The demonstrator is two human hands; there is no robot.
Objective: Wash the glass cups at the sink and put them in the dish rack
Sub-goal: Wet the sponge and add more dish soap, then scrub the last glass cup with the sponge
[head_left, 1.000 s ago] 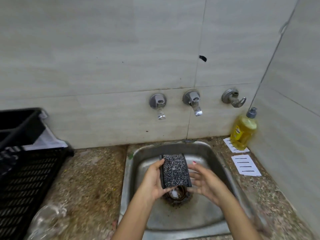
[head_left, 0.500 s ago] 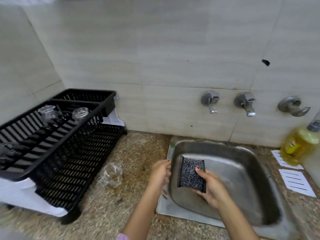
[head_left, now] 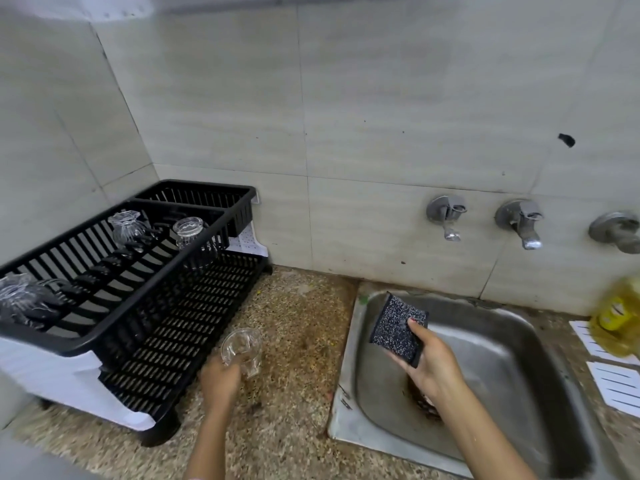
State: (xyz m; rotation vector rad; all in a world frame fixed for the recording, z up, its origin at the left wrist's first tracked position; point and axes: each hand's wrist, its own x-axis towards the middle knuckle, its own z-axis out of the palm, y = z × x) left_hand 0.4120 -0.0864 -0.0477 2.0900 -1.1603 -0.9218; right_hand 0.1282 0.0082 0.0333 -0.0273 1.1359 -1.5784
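A clear glass cup (head_left: 242,348) lies on the speckled counter beside the black dish rack (head_left: 145,292). My left hand (head_left: 220,382) grips its lower end. Over the steel sink (head_left: 491,375), my right hand (head_left: 433,368) holds a dark speckled sponge (head_left: 398,327). Three glass cups stand upside down in the rack: one at the back left (head_left: 126,228), one at the back right (head_left: 194,237), and one at the near left (head_left: 20,299).
Three wall taps (head_left: 523,223) sit above the sink. A yellow soap bottle (head_left: 620,320) stands at the right edge, with white paper labels (head_left: 616,386) on the counter near it. The rack rests on a white drain tray (head_left: 69,379).
The view has swung left. My left hand left the sponge, reached left across the counter and took hold of the glass cup. My right hand keeps the sponge over the sink.
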